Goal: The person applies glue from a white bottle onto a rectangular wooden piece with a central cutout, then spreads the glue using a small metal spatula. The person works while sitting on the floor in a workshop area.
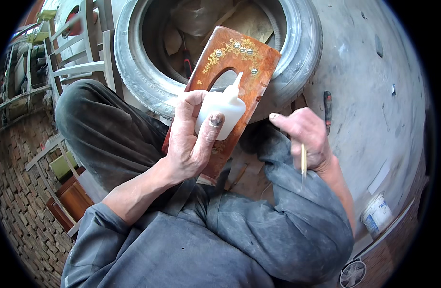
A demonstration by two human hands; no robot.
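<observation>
Near the middle of the view, the left hand (189,137) has its grip wrapped around a white squeeze bottle (223,115), nozzle toward one o'clock, in front of a decorated wooden panel (251,89) whose long axis runs one to seven. Farther off, at the panel's four o'clock, the right hand (307,134) clasps a thin stick (304,158) pointing toward six. At twelve, a tyre (304,48) lies under the panel's upper end on grey floor (360,62).

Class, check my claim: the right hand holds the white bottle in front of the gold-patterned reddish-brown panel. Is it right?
No, the side is wrong: the head view shows the left hand holding the white bottle in front of the gold-patterned reddish-brown panel.
</observation>
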